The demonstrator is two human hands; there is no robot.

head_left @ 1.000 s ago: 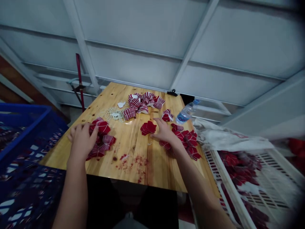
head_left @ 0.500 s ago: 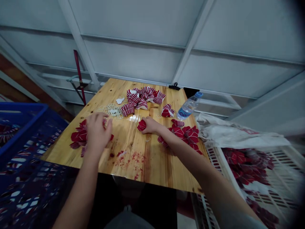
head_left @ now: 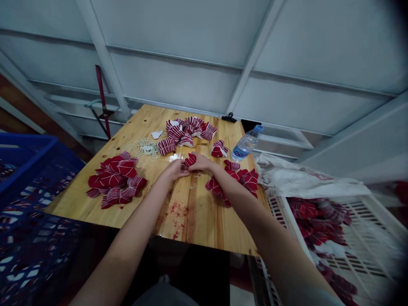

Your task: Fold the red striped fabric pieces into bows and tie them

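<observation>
Both hands meet at the middle of a wooden table (head_left: 197,216). My right hand (head_left: 201,162) is closed on a small red bundle with white stripes (head_left: 190,160). My left hand (head_left: 174,170) is pressed against the same bundle from the left, fingers curled on it. A pile of red bundles (head_left: 115,180) lies to the left of my left arm. Another pile of red bundles (head_left: 242,180) lies under and beside my right forearm. White rubber bands (head_left: 144,148) lie loose behind the left pile.
Striped red-and-white bundles (head_left: 188,129) are heaped at the table's far side, with a water bottle (head_left: 245,146) lying at the right edge. A blue crate (head_left: 28,204) stands at the left. A white crate (head_left: 338,238) with red pieces and a white cloth (head_left: 302,180) are at the right.
My left hand left the pile at the left and came to the middle. My right hand picked up the small red bundle, and both hands now hold it together.
</observation>
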